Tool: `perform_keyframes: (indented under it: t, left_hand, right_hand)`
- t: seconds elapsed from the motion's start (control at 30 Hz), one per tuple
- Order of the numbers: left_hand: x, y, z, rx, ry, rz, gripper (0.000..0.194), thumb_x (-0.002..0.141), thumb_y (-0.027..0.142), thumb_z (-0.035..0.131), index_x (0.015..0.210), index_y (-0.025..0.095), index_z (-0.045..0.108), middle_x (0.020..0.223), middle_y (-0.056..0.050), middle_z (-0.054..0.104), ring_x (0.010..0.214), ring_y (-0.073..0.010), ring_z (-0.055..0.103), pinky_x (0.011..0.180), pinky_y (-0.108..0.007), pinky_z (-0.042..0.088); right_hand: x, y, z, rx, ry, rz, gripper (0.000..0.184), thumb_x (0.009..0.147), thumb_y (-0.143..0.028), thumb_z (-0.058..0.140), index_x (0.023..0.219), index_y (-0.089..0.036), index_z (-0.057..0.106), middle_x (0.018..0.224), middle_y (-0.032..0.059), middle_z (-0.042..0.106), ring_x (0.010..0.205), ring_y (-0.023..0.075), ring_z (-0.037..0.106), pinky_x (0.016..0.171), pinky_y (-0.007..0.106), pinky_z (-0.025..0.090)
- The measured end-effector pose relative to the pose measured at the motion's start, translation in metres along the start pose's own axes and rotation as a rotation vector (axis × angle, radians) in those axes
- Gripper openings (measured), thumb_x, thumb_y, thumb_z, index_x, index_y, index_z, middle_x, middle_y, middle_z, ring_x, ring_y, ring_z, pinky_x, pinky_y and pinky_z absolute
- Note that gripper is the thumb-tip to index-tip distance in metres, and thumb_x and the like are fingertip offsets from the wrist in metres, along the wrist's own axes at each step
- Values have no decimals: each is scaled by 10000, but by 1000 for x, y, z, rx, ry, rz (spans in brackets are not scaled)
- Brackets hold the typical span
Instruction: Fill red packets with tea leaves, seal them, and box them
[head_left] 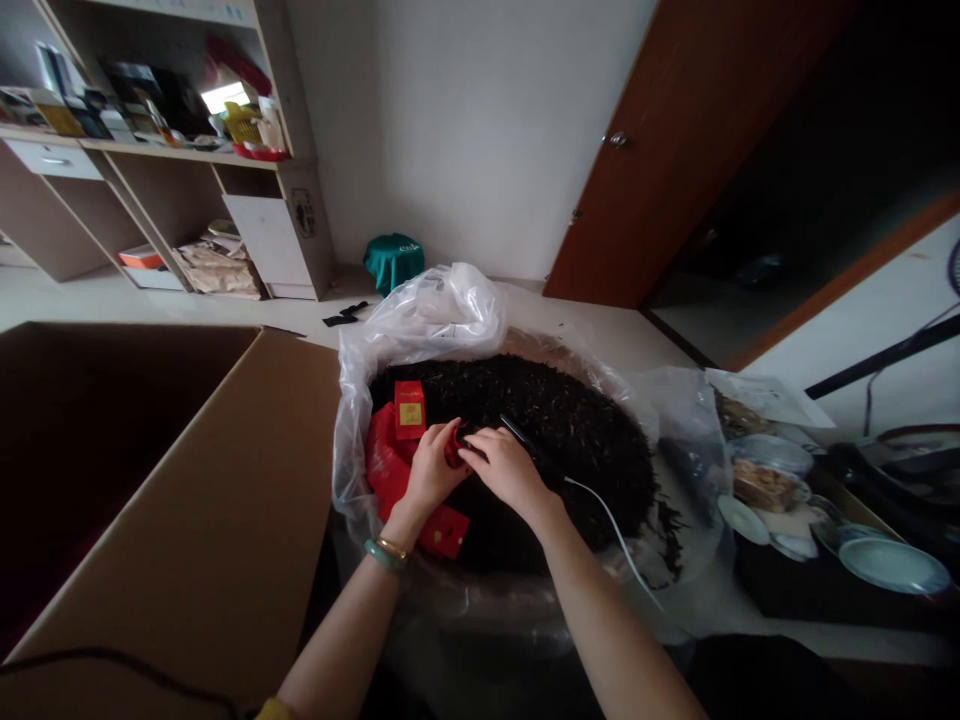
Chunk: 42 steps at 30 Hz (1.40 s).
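My left hand (433, 467) is closed round a small red packet (453, 446), held above a heap of dark, dried tea leaves (577, 430). Fingers bent together, my right hand (504, 466) meets the packet's upper end; whatever lies between its fingertips is hidden. The leaves fill a large clear plastic bag (352, 440) with its mouth spread wide. Another red packet with a gold label (410, 411) lies on the heap, left of my hands. More red packets (386, 465) are piled beneath it. Behind my right hand, a thin dark bar-shaped object (516, 432) rests on the leaves.
A big open cardboard box (247, 480) stands at the left. A white cable (615, 525) crosses the bag's right side. Jars (769, 470) and a bowl (892, 558) are at the right. Behind stand a green-covered stool (394, 262), a shelf desk (187, 155) and a brown door (675, 130).
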<state>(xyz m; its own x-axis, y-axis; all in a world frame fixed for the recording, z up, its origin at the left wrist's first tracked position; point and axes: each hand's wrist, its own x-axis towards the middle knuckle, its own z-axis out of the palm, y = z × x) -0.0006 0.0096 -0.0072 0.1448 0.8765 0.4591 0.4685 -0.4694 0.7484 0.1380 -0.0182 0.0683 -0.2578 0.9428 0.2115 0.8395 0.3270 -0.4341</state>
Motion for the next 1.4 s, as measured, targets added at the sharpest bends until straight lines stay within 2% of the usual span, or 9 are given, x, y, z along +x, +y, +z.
perform_keyframes:
  t: [0.3, 0.47, 0.57, 0.67, 0.8, 0.93, 1.03, 1.2, 1.4]
  left_hand:
    - [0, -2, 0, -13, -7, -11, 657, 678, 167, 665, 1310, 204, 491, 1166, -89, 541, 1008, -198, 593, 861, -332, 525]
    - [0, 3, -6, -117, -17, 48, 669, 703, 157, 598, 1353, 233, 459, 1164, -76, 513, 1073, -191, 560, 933, -336, 486]
    - [0, 3, -7, -169, -80, 75, 697, 684, 121, 557, 1365, 224, 450, 1142, -75, 527, 1048, -192, 564, 914, -341, 497]
    - [0, 3, -7, -212, -180, 33, 729, 666, 80, 507, 1377, 228, 432, 1103, -60, 576, 965, -182, 593, 854, -332, 526]
    - [1, 7, -7, -278, -170, 25, 741, 679, 42, 469, 1393, 217, 375, 1174, -83, 592, 1041, -196, 592, 867, -336, 527]
    - [0, 16, -10, -183, -78, 177, 481, 699, 51, 487, 1151, 201, 552, 1200, -104, 556, 1106, -216, 558, 912, -368, 505]
    - [-1, 21, -13, -28, -105, 221, 256, 713, 89, 526, 930, 201, 601, 1095, -90, 582, 1012, -213, 580, 876, -364, 514]
    - [-4, 24, -12, 242, -241, 281, 150, 716, 218, 625, 865, 214, 640, 1023, -77, 606, 899, -219, 571, 761, -344, 527]
    - [-6, 20, -7, 330, -222, 275, 91, 759, 310, 670, 747, 220, 667, 1008, -74, 619, 881, -215, 564, 734, -339, 528]
  right_hand:
    - [1, 26, -7, 389, 323, 202, 281, 880, -299, 485, 1054, -175, 668, 863, 74, 714, 715, 179, 678, 681, 290, 553]
    - [-7, 31, -5, 337, 227, 31, 416, 826, -168, 503, 1232, -214, 581, 1136, 113, 605, 1026, 207, 609, 774, 324, 555]
    - [-11, 27, -4, 297, 133, -88, 384, 825, -115, 495, 1155, -257, 631, 1188, 89, 566, 1136, 204, 547, 925, 376, 499]
    - [-11, 26, -1, 191, 72, -84, 254, 799, -132, 592, 1005, -247, 686, 1125, 74, 588, 1104, 219, 556, 1003, 436, 430]
    - [-7, 30, 3, 130, 104, -26, 67, 789, -168, 656, 818, -213, 696, 989, 64, 602, 983, 210, 587, 922, 401, 468]
    - [-6, 29, 6, 124, 125, -18, 61, 801, -155, 644, 787, -200, 682, 936, 54, 596, 920, 186, 596, 871, 338, 479]
    - [-7, 27, 5, 94, 63, 15, 86, 804, -140, 625, 849, -201, 667, 931, 42, 605, 866, 163, 609, 815, 297, 487]
    - [-12, 28, -8, -129, -128, 135, 217, 729, -231, 720, 938, -239, 666, 919, 36, 663, 853, 200, 639, 721, 292, 483]
    - [-16, 31, -15, -215, -227, 174, 245, 764, -221, 683, 992, -311, 694, 966, 36, 724, 867, 226, 677, 672, 289, 474]
